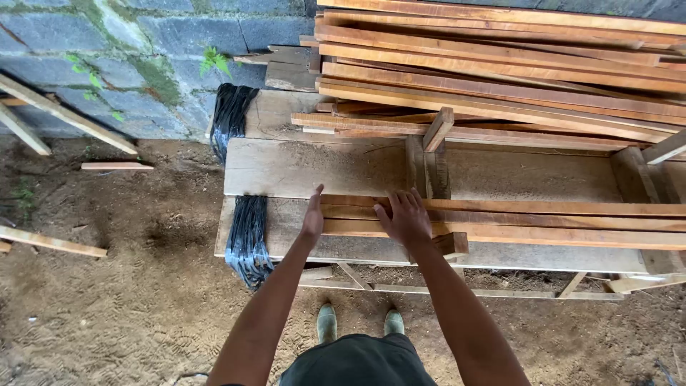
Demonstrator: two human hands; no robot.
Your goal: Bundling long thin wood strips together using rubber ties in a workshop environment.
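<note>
Wooden slats [500, 218], reddish and long, are lying side by side along the front of the counter [300, 168], their near ends just at the person's reach. The left hand [313, 214] is standing on edge against the slat ends, fingers straight and together, gripping nothing. The right hand [406, 218] is lying palm down on top of the same slats, fingers spread and open, pressing rather than clasping. To do this well, it seems best to be keeping the flat hand bearing down evenly so no slat is riding up, while the edge hand is nudging the ends flush in one line. Both arms are reaching forward, nearly straight, the right one angling inward. Black strapping [246, 236] is hanging over the counter's left end, beside the left hand but apart from it
</note>
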